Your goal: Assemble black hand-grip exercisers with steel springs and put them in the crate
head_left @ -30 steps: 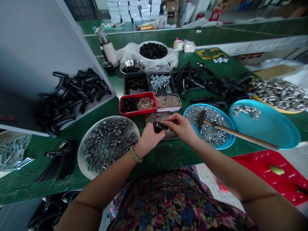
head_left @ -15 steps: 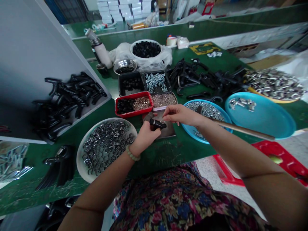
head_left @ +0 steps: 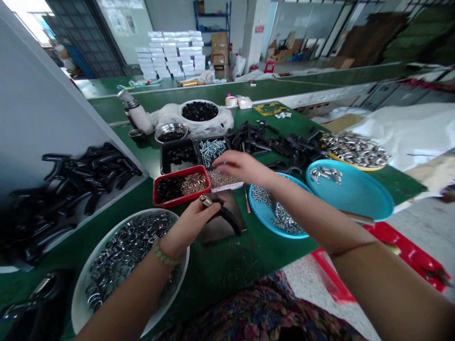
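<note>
My left hand [head_left: 192, 220] is closed around a black curved handle [head_left: 230, 219], with a ribbed metal end sticking up by the thumb. The handle is tilted over a dark metal plate [head_left: 222, 227] on the bench. My right hand [head_left: 241, 168] is held over the tray of silver bolts [head_left: 212, 150] and the box of small coppery parts [head_left: 222, 179]. Its fingers stretch to the left, somewhat blurred, and a tiny shiny spot shows among them. Left of the plate, a red box [head_left: 181, 201] holds black pieces and brass-coloured bits.
A white basin of metal rings [head_left: 177, 293] stands at the front left. On the right are a blue bowl of small metal parts [head_left: 261, 220] and a wider blue tray [head_left: 377, 203]. Black handles [head_left: 103, 163] fill a grey bin. A thin screwdriver [head_left: 248, 201] lies near the plate.
My right hand has left the black handle and moved up to the bolt tray. My left hand has turned the handle so its curved end points right and down. The view has tilted up.
</note>
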{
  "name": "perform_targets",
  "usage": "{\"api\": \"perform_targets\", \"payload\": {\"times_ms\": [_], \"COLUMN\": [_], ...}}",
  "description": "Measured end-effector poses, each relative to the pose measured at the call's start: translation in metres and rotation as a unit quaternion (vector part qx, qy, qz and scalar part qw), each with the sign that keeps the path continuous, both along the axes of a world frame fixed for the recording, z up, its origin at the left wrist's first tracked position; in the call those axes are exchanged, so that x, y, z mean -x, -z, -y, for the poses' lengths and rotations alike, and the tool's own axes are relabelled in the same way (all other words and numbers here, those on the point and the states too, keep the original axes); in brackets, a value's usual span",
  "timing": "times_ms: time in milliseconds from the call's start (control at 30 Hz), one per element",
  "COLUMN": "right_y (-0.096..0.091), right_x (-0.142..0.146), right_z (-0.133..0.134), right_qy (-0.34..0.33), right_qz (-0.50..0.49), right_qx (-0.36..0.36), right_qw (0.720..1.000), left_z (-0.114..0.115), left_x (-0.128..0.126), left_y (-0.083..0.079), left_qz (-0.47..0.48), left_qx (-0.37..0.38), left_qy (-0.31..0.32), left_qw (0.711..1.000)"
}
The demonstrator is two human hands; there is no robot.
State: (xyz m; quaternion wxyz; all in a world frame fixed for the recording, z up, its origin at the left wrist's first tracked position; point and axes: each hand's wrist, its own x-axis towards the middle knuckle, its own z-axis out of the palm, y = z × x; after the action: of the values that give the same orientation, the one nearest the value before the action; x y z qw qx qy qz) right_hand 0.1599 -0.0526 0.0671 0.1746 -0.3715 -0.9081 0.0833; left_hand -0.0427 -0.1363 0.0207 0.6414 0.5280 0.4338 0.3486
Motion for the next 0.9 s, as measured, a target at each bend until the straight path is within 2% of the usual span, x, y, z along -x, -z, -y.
{"api": "perform_targets", "payload": {"times_ms": [33, 67, 133, 200, 300, 333, 400, 433, 467, 500, 567, 600, 700, 767, 833, 900], "right_y": [0.011, 0.024, 0.049, 0.068, 0.081, 0.082, 0.079, 0.076, 0.073, 0.07, 0.065, 0.062, 0.059, 0.059, 0.058, 0.056], "right_x": [-0.018, -0.036, -0.065, -0.083, -0.089, -0.086, -0.075, -0.067, -0.056, -0.045, -0.019, -0.006, 0.024, 0.034, 0.038, 0.038], "right_z": [-0.016, -0.032, -0.058, -0.076, -0.088, -0.089, -0.085, -0.078, -0.067, -0.051, -0.01, 0.013, 0.074, 0.097, 0.107, 0.108], "right_qy": [0.098, 0.164, 0.173, 0.153, 0.131, 0.138, 0.174, 0.203, 0.234, 0.258, 0.276, 0.262, 0.187, 0.156, 0.165, 0.184], "right_qz": [0.031, 0.085, 0.12, 0.133, 0.123, 0.093, 0.005, -0.066, -0.152, -0.239, -0.406, -0.451, -0.49, -0.489, -0.487, -0.477], "right_qx": [-0.043, -0.062, -0.052, -0.037, -0.032, -0.042, -0.073, -0.084, -0.08, -0.057, 0.055, 0.133, 0.35, 0.44, 0.466, 0.453], "right_qw": [0.994, 0.981, 0.976, 0.978, 0.983, 0.985, 0.982, 0.973, 0.957, 0.934, 0.869, 0.843, 0.776, 0.737, 0.72, 0.73], "left_z": [0.001, 0.001, 0.001, 0.0, -0.002, -0.002, -0.003, -0.003, -0.004, -0.005, -0.006, -0.006, -0.003, 0.003, 0.009, 0.015], "left_x": [0.003, 0.006, 0.012, 0.017, 0.022, 0.024, 0.027, 0.027, 0.028, 0.028, 0.026, 0.025, 0.021, 0.019, 0.017, 0.015], "left_y": [-0.002, -0.004, -0.005, -0.005, -0.009, -0.011, -0.017, -0.018, -0.019, -0.019, -0.016, -0.013, -0.006, -0.002, 0.0, 0.0], "left_qz": [0.005, 0.01, 0.022, 0.024, -0.076, -0.139, -0.266, -0.314, -0.342, -0.351, -0.325, -0.3, -0.251, -0.255, -0.27, -0.286], "left_qx": [0.017, 0.034, 0.05, 0.024, -0.113, -0.18, -0.304, -0.344, -0.363, -0.362, -0.324, -0.302, -0.259, -0.248, -0.246, -0.251], "left_qy": [-0.006, -0.013, -0.029, -0.053, -0.069, -0.072, -0.076, -0.074, -0.069, -0.059, -0.041, -0.034, -0.018, -0.001, 0.02, 0.04], "left_qw": [1.0, 0.999, 0.998, 0.998, 0.988, 0.971, 0.911, 0.882, 0.864, 0.861, 0.888, 0.904, 0.932, 0.934, 0.931, 0.924]}}
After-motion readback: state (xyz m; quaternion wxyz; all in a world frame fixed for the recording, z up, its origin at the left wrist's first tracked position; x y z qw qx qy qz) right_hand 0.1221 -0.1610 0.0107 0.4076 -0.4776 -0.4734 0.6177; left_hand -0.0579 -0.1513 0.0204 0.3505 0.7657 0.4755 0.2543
